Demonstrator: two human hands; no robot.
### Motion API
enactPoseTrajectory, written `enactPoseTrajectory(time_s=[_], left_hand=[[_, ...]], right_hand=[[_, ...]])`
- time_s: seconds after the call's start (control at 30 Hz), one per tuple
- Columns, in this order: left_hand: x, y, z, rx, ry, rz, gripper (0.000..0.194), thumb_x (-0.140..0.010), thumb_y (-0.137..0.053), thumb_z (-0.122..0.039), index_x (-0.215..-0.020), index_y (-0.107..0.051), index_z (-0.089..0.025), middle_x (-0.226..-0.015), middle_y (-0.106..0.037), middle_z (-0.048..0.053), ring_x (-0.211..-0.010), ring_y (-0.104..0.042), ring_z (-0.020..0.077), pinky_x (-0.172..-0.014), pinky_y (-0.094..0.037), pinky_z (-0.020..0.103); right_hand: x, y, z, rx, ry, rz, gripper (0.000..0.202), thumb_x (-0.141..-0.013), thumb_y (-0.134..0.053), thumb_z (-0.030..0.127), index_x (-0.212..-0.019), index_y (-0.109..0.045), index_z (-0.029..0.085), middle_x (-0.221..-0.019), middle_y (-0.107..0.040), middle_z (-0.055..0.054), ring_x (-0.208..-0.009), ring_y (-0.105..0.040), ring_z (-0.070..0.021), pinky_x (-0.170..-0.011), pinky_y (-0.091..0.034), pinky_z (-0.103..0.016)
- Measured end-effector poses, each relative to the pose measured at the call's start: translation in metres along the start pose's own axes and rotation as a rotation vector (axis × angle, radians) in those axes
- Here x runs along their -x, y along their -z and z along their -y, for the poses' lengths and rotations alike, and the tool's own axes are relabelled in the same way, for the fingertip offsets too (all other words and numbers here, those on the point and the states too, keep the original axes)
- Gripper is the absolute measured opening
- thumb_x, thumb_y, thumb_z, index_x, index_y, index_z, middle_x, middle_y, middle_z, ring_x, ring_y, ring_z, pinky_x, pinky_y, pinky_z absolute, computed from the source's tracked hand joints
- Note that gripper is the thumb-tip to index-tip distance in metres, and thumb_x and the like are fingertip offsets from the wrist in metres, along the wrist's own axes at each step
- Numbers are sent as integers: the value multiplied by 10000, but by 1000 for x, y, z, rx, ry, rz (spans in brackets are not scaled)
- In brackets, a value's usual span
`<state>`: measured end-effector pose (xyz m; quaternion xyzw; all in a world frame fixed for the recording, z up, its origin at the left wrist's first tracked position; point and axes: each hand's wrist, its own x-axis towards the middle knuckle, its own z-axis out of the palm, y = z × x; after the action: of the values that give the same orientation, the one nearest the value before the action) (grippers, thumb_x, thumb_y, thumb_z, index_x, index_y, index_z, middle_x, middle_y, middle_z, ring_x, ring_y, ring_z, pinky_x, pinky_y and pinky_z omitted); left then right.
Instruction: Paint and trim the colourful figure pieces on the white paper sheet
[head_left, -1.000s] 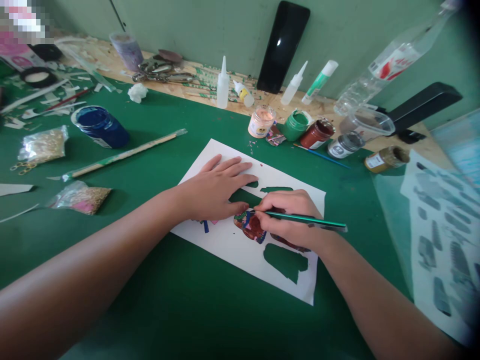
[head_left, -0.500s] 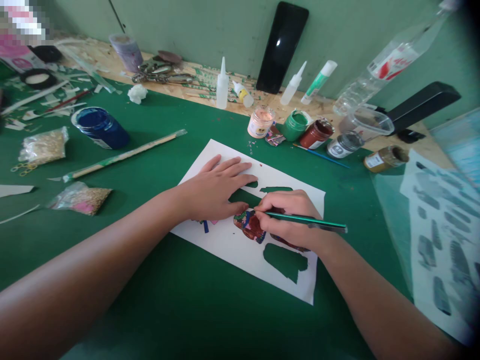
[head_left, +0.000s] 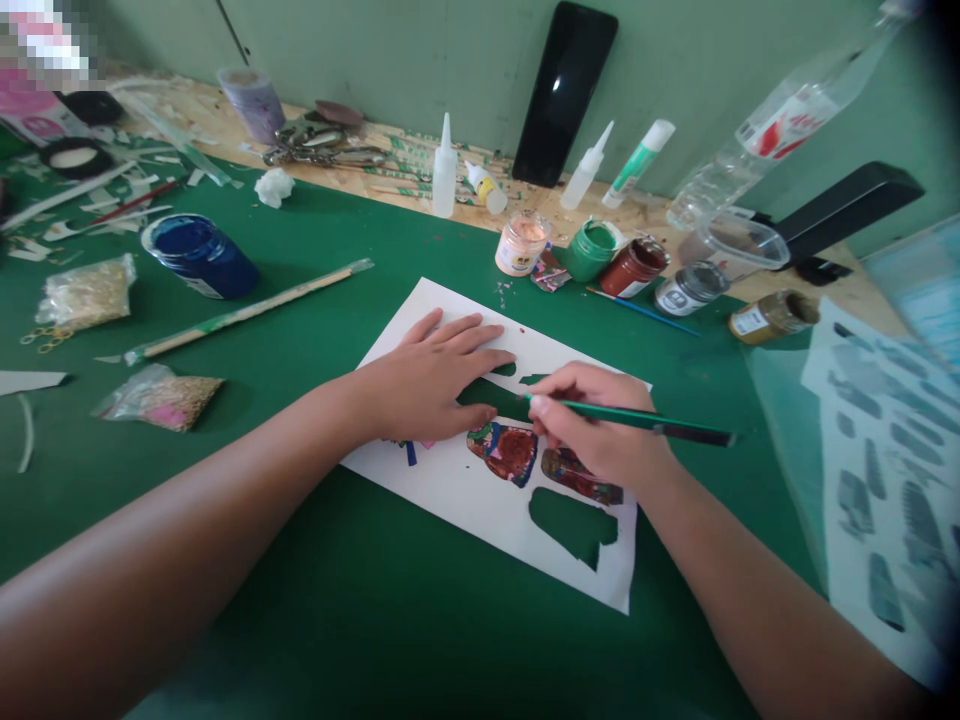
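My left hand [head_left: 439, 375] lies flat on a white paper sheet [head_left: 442, 490] with its fingers spread, pressing on the left half. Several shapes are cut out of the sheet, and green shows through the holes. Small painted figures in brown, blue and green, one of them a painted figure [head_left: 516, 455] near my left thumb, remain in the paper. My right hand [head_left: 592, 415] pinches a slim green pen-shaped tool [head_left: 622, 415] above the sheet's right half. Its dark rear end points right; the tip is too small to make out. Part of a second painted figure [head_left: 574, 475] shows below my right hand.
Open paint jars stand behind the sheet, among them a green jar [head_left: 592, 250] and a brown jar [head_left: 636, 268]. A blue paint jar [head_left: 202, 260], a wooden stick [head_left: 255, 312] and a bag of beads [head_left: 169, 395] lie left. A phone [head_left: 566, 95] leans on the wall.
My right hand has shifted right and slightly up with the green tool, uncovering more of the painted figures. My left hand has stayed in place.
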<state>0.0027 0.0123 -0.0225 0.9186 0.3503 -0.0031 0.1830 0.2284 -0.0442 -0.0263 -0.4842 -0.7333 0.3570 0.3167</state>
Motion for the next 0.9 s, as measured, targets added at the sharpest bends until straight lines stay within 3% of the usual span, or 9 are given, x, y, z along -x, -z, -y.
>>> enactPoseTrajectory(time_s=[0.07, 0.13, 0.2, 0.3, 0.37, 0.5, 0.6, 0.73, 0.9], left_hand=[[1, 1, 1, -3, -17, -4, 622, -948, -524, -509, -1501, -427, -240, -1662, -244, 83, -1551, -138, 285, -1247, -41, 550], [1, 3, 3, -9, -43, -35, 593, -950, -537, -481, -1476, -458, -220, -1645, -287, 102, -1542, -174, 300, -1244, -63, 563], [1, 4, 5, -24, -51, -134, 516, -956, -540, -429, -1422, -520, -209, -1602, -373, 112, -1509, -269, 317, -1232, -120, 575], [1, 8, 8, -33, -22, -393, 374, -960, -530, -333, -1285, -630, -177, -1418, -580, 118, -1324, -514, 307, -1134, -349, 521], [0, 10, 6, -22, -1, -570, 296, -955, -528, -284, -1161, -691, -148, -1217, -694, 112, -1144, -618, 277, -1005, -462, 453], [1, 14, -5, -21, -22, -807, 216, -935, -533, -215, -913, -735, -139, -880, -751, 71, -850, -660, 224, -817, -505, 375], [2, 13, -15, -11, -36, -868, 201, -911, -547, -181, -826, -725, -142, -765, -733, 45, -716, -641, 188, -735, -489, 339], [3, 8, -20, 3, -7, -889, 199, -894, -558, -170, -796, -729, -144, -622, -660, 4, -575, -581, 149, -648, -458, 308], [4, 8, -21, -13, 11, -955, 177, -890, -581, -182, -800, -731, -152, -583, -649, -10, -532, -563, 132, -610, -443, 281]], right_hand=[[1, 3, 1, -35, -21, -77, 123, -953, -591, 254, -1019, -679, 200, -788, -732, -8, -620, -657, -127, -570, -507, -244], [1, 5, 3, 41, 37, -74, 168, -1000, -532, 269, -1092, -659, 208, -880, -749, -35, -702, -685, -142, -648, -535, -265], [1, 3, 6, 221, 158, 15, 111, -975, -590, 282, -999, -658, 198, -909, -732, -59, -816, -679, -186, -753, -531, -318], [1, -2, 8, 455, 246, 145, 187, -878, -732, 308, -877, -589, 187, -890, -666, -81, -918, -621, -257, -804, -493, -381], [1, -5, 7, 490, 160, 135, 206, -882, -724, 283, -875, -539, 194, -893, -630, -77, -875, -599, -242, -749, -478, -358], [1, -6, 7, 465, -5, 77, 199, -910, -653, 185, -839, -469, 212, -857, -588, -37, -727, -549, -176, -646, -417, -295], [3, -6, 12, 495, 34, 112, 207, -916, -638, 185, -811, -461, 211, -782, -551, -16, -686, -518, -166, -616, -376, -281], [6, -10, 20, 549, 110, 162, 360, -802, -799, 282, -817, -446, 211, -805, -560, -31, -765, -544, -207, -630, -372, -289], [7, -11, 23, 501, -70, 156, 330, -820, -758, 227, -838, -429, 221, -864, -582, -33, -745, -572, -198, -636, -384, -289]])
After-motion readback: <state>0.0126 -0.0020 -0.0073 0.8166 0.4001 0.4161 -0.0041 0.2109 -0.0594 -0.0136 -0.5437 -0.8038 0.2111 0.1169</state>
